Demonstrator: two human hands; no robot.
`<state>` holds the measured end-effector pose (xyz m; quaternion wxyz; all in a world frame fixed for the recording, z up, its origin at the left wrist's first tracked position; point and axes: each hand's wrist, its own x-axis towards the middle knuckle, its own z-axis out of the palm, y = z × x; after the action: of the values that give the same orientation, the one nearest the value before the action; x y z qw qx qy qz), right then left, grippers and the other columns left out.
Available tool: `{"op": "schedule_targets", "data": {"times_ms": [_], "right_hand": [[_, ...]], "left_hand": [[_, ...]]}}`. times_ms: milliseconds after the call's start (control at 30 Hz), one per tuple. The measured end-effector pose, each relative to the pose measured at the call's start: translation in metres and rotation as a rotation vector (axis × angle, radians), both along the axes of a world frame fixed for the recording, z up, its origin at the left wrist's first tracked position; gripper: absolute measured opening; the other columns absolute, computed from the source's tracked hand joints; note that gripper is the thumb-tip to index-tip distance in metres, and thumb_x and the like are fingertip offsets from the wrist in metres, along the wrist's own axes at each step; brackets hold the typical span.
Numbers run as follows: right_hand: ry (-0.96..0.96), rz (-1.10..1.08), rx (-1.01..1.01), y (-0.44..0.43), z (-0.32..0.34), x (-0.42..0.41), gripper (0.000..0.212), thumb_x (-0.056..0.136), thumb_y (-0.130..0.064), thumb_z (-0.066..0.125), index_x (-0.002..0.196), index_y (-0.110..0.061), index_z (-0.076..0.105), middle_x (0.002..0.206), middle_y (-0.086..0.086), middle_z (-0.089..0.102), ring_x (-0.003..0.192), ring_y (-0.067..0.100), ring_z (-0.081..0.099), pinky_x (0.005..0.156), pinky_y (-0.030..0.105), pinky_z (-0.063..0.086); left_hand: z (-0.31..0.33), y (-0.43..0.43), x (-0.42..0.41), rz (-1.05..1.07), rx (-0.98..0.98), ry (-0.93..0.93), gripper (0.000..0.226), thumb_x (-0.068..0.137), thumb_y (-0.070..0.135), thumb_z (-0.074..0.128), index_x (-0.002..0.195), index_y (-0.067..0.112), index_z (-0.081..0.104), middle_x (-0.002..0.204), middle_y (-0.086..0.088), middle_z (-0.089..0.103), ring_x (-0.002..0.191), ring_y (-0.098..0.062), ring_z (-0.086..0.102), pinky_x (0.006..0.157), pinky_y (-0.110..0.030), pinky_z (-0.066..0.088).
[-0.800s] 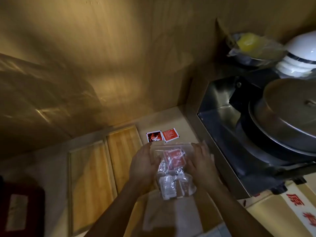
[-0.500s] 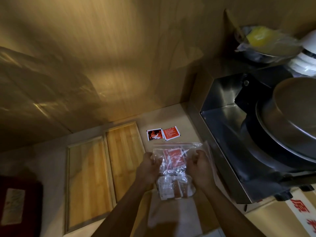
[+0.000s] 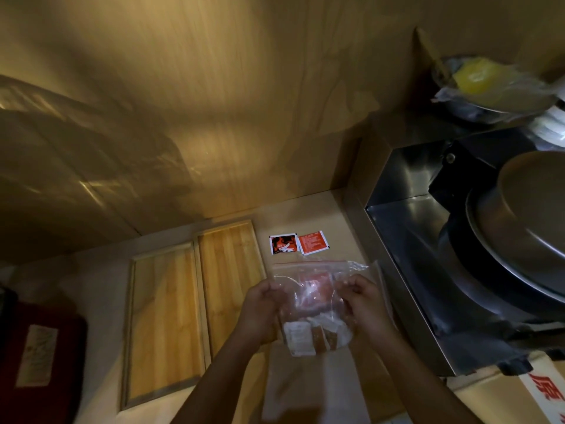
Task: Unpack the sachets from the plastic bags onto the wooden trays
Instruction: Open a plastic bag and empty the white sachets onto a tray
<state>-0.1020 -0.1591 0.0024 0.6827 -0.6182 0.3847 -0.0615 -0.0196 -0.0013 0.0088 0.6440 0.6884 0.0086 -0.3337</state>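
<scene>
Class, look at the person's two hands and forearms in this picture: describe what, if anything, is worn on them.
Both the left hand and the right hand are bare: no gloves, and no rings or watch that I can make out. The forearms show no sleeves up to the frame's edge.

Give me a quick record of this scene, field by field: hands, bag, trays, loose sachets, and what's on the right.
left hand: grips the bag's left side
right hand: grips the bag's right side
plastic bag: clear, held above the counter, sachets inside
wooden trays: two, side by side, nothing on them
loose sachets: two on the counter, right of the trays
metal appliance: right of the bag, round pan on top
</scene>
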Motion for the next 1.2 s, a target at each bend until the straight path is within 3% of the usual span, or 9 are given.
{"op": "schedule_targets", "data": {"times_ms": [67,200,267,367,500,600,867,1033,1200], "right_hand": [[-0.051,0.014,0.007,0.001,0.006,0.001,0.031,0.085,0.001,0.055,0.057,-0.011,0.054,0.044,-0.004,0.055,0.043,0.006,0.052,0.037,0.011,0.039],[-0.218,0.036,0.077,0.009,0.026,0.006,0.032,0.083,0.004,0.057,0.054,-0.005,0.046,0.049,0.002,0.043,0.042,0.008,0.045,0.039,0.016,0.042],[-0.273,0.126,0.064,0.013,0.034,0.009,0.022,0.084,0.005,0.055,0.064,0.004,0.045,0.05,0.003,0.04,0.042,0.009,0.042,0.041,0.018,0.039],[-0.289,0.241,0.004,0.018,0.04,0.017,0.024,0.084,0.008,0.055,0.063,-0.001,0.047,0.042,-0.007,0.044,0.041,0.0,0.039,0.044,0.013,0.034],[-0.303,0.338,-0.082,0.031,0.05,0.027,0.018,0.083,0.005,0.058,0.068,-0.003,0.053,0.059,0.009,0.038,0.051,0.01,0.034,0.048,0.019,0.03],[-0.306,0.392,-0.074,0.044,0.056,0.036,0.027,0.083,0.005,0.058,0.061,-0.01,0.053,0.056,0.007,0.037,0.05,0.01,0.033,0.05,0.023,0.027],[-0.306,0.436,-0.177,0.093,0.073,0.073,0.03,0.078,0.007,0.065,0.061,-0.019,0.063,0.056,-0.007,0.056,0.049,-0.007,0.051,0.06,0.01,0.041],[-0.239,0.429,-0.376,0.107,0.07,0.09,0.01,0.085,-0.005,0.06,0.078,-0.007,0.068,0.072,0.003,0.06,0.07,0.01,0.055,0.071,0.028,0.041],[-0.172,0.439,-0.455,0.115,0.068,0.089,0.021,0.083,-0.004,0.061,0.067,-0.017,0.06,0.066,-0.003,0.055,0.064,0.009,0.05,0.062,0.023,0.038]], "left_hand": [[0.007,0.005,-0.001,-0.01,-0.021,-0.056,0.018,0.089,-0.001,0.052,0.078,0.005,0.066,0.064,-0.001,0.066,0.059,-0.013,0.061,0.046,-0.015,0.049],[0.031,0.022,-0.003,-0.03,-0.058,-0.123,0.01,0.088,0.007,0.057,0.083,0.01,0.065,0.063,0.006,0.066,0.054,0.002,0.061,0.047,-0.01,0.045],[0.041,0.033,-0.003,-0.04,-0.066,-0.169,0.009,0.087,0.011,0.059,0.08,0.01,0.064,0.066,0.005,0.064,0.058,-0.002,0.06,0.052,-0.012,0.045],[0.053,0.048,-0.003,-0.054,-0.051,-0.223,0.018,0.086,0.009,0.061,0.069,0.01,0.062,0.061,0.003,0.059,0.053,-0.001,0.05,0.052,-0.013,0.039],[0.069,0.066,-0.006,-0.106,0.036,-0.291,0.024,0.089,0.009,0.057,0.065,0.011,0.061,0.061,0.002,0.057,0.058,-0.007,0.046,0.049,-0.014,0.035],[0.081,0.082,-0.009,-0.127,0.067,-0.312,0.023,0.092,0.011,0.054,0.071,0.01,0.064,0.063,0.003,0.058,0.06,-0.008,0.049,0.051,-0.012,0.039],[0.105,0.119,-0.003,-0.042,0.067,-0.162,0.019,0.084,0.006,0.064,0.066,0.008,0.069,0.061,-0.006,0.065,0.051,-0.011,0.059,0.049,-0.022,0.047],[0.1,0.124,0.004,0.154,0.093,-0.125,0.011,0.083,0.005,0.064,0.074,0.002,0.07,0.061,-0.005,0.068,0.053,-0.011,0.062,0.048,-0.02,0.049],[0.089,0.119,0.0,0.279,0.088,-0.02,0.012,0.083,0.006,0.065,0.072,0.003,0.067,0.067,-0.009,0.065,0.058,-0.015,0.06,0.049,-0.025,0.05]]}}
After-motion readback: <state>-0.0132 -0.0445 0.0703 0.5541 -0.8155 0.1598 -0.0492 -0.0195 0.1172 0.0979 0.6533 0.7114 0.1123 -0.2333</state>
